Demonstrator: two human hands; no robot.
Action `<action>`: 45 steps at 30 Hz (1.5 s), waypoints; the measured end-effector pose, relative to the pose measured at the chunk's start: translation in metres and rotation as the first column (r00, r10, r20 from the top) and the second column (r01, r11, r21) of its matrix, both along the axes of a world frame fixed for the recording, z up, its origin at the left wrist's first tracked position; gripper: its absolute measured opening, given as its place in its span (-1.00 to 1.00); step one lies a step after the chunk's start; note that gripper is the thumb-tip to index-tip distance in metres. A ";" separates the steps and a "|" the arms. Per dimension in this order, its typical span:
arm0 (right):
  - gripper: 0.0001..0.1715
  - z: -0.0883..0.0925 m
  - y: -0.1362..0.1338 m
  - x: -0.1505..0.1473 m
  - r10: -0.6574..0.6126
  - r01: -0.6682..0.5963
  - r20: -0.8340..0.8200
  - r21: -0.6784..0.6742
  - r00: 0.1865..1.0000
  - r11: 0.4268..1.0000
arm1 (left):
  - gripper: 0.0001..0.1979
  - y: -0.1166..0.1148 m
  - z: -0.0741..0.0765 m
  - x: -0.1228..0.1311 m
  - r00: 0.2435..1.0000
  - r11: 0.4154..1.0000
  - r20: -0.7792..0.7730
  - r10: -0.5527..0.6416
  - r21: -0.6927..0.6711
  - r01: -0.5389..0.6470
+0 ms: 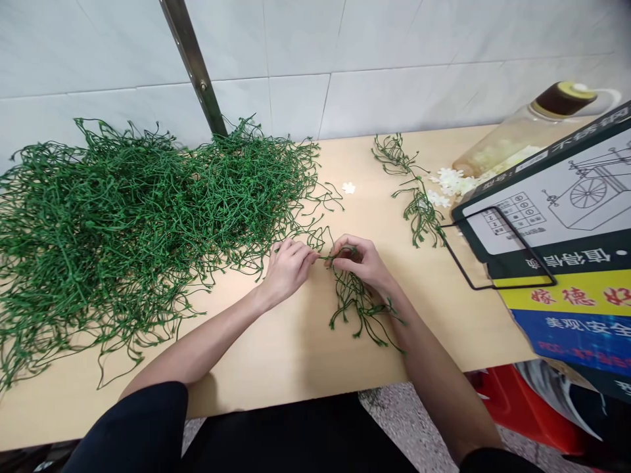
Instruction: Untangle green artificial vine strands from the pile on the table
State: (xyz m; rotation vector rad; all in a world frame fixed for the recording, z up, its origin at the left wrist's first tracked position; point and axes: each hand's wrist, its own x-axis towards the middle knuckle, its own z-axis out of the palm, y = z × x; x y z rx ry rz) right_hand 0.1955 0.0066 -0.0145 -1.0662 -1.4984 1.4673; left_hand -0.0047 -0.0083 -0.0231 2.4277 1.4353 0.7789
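Observation:
Both hands meet over the middle of the table, close to its front half. My left hand [290, 268] pinches the tip end of a green artificial stem [357, 292]. My right hand [362, 263] grips the same piece a short way along, and its thin branches hang below the fingers towards my right forearm. What exactly lies between the fingertips is too small to make out. Left of my hands spreads a large heap of green artificial stems [148, 217], whose nearest strands reach almost to my left knuckles.
A stem cluster [419, 203] lies at the back right. One white flower piece [348, 188] sits behind my hands; more white petals [453, 180] lie by a clear bottle [517, 131]. A printed cardboard box [557, 230] with a black wire frame [522, 287] stands right. A metal post [197, 72] rises behind.

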 end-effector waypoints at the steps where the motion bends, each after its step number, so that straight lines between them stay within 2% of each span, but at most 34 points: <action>1: -0.78 0.001 0.000 0.000 0.001 -0.001 0.001 -0.001 1.000 1.000 | -0.72 0.000 0.000 0.000 1.000 1.000 0.007 -0.001 -0.003 0.001; 8: -0.71 0.001 -0.002 -0.002 -0.038 0.036 0.044 0.054 0.998 0.998 | -0.71 -0.002 0.000 0.000 0.998 0.997 0.013 -0.058 -0.057 0.059; 19: -0.56 -0.007 0.004 0.001 -0.001 -0.003 0.039 0.093 0.999 0.996 | -0.68 0.000 -0.001 -0.002 0.998 0.991 0.036 -0.054 -0.123 0.058; 30: -0.53 -0.011 0.000 -0.014 -0.165 0.139 0.121 0.203 0.979 0.969 | -0.65 -0.001 0.000 -0.002 0.996 0.993 0.029 -0.090 -0.070 0.092; 35: -0.53 -0.015 0.005 -0.009 -0.302 0.263 0.112 0.274 0.947 0.925 | -0.68 -0.007 0.002 -0.006 0.982 0.987 0.096 -0.160 0.036 0.157; 37: -0.56 -0.016 0.007 -0.003 -0.281 0.266 0.049 0.199 0.959 0.943 | -0.66 -0.006 0.002 -0.007 0.979 0.998 0.193 -0.065 0.033 0.060; 40: -0.58 -0.016 0.010 0.004 -0.289 0.292 -0.062 0.045 0.955 0.955 | -0.65 0.000 0.000 -0.007 0.912 0.981 0.361 0.195 -0.069 -0.183; 42: -0.57 -0.015 0.012 0.006 -0.301 0.298 -0.106 -0.044 0.948 0.954 | -0.68 0.005 -0.002 -0.006 0.886 0.968 0.392 0.246 -0.058 -0.243; 45: -0.53 -0.011 0.014 0.004 -0.287 0.269 -0.158 -0.127 0.945 0.955 | -0.64 0.008 -0.007 -0.006 0.897 0.962 0.368 0.245 0.025 -0.273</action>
